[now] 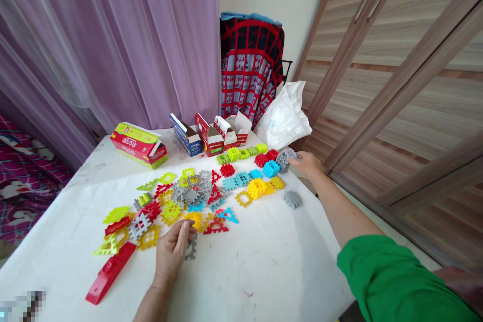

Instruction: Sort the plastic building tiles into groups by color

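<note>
My left hand [175, 244] is closed at the near edge of a mixed pile of plastic pieces, with a grey toothed piece [191, 248] held at its fingers. Farther off on the right, my right hand [306, 165] has its fingers on grey pieces [290, 154] at the end of the sorted groups; its grip is too small to make out. Beside them lie blue pieces [270, 168], red pieces [260, 160] and yellow pieces [257, 188]. Green pieces [234, 154] form a row behind. A single grey piece [292, 199] lies nearer me.
Open cartons, one blue [184, 136] and one red [209, 136] among them, stand at the back beside a white plastic bag [285, 118]. A red and green box [138, 145] lies back left. A long red piece [110, 272] rests front left on the white table [264, 271].
</note>
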The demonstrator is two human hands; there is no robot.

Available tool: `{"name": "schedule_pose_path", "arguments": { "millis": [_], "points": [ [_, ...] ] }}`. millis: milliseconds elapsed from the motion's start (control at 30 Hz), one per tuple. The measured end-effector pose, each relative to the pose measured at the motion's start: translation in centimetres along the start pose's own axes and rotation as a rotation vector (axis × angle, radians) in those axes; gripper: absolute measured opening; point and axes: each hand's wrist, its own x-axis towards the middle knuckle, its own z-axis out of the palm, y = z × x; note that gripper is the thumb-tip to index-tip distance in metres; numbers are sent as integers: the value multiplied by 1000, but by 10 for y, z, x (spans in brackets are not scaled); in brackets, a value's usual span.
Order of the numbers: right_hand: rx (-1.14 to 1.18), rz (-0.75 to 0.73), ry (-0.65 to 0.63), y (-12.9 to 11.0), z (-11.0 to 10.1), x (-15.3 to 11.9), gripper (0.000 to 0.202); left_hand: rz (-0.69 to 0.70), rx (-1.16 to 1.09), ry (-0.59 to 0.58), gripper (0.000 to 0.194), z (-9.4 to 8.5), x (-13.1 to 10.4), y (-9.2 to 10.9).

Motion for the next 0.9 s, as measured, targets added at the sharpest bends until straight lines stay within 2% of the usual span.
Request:
{"name": "schedule_pose_path", "arguments": {
  "millis": [133, 333, 567, 700, 900],
  "points": [
    [32, 26, 23, 13, 1, -11, 53, 2, 9, 0, 39, 0, 0, -3],
    [21, 85, -64, 37, 17, -38, 51, 20, 36, -20, 37, 0, 1, -4],
    [-99, 55, -246, 35, 44, -46, 54, 17, 39, -8, 38, 0, 0, -2],
    [-102, 33, -262, 38, 53, -45, 53, 15, 36, -7, 38, 0, 0, -2],
    [-106, 17, -272, 40, 54, -44, 54, 7, 51, -11, 40, 0, 0, -1]
  ]
}}
